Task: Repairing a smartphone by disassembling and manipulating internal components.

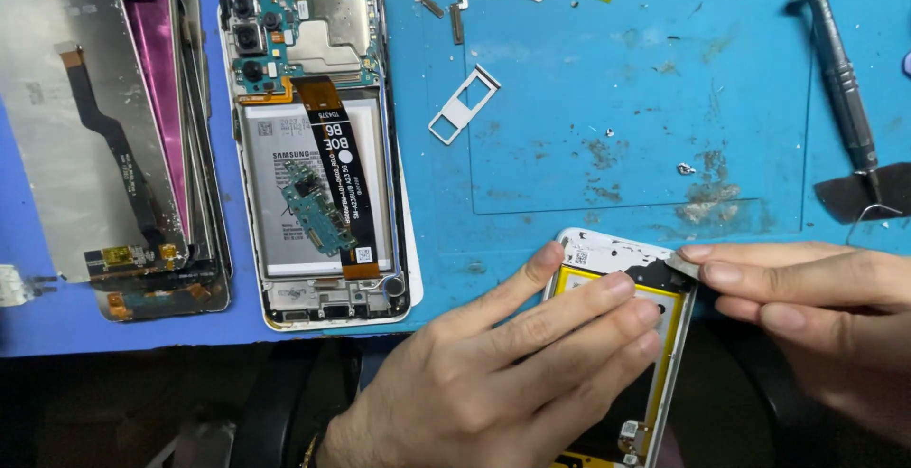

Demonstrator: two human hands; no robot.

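Note:
My left hand (493, 373) lies over an opened white phone (607, 252) at the near edge of the blue mat, fingers spread across its yellow-edged battery (678, 326). From the right, my right hand (816, 321) reaches the phone's upper right corner and pinches a thin grey pick or tab (681, 261) against it. Most of the phone's lower part is hidden under my left hand.
A second opened phone (318, 145) with a white battery, a black flex cable and a small green board lies at the left. Stacked display panels (104, 136) lie further left. A metal card tray (462, 105), loose small parts (446, 8) and a grey screwdriver (840, 79) rest on the blue mat (617, 79).

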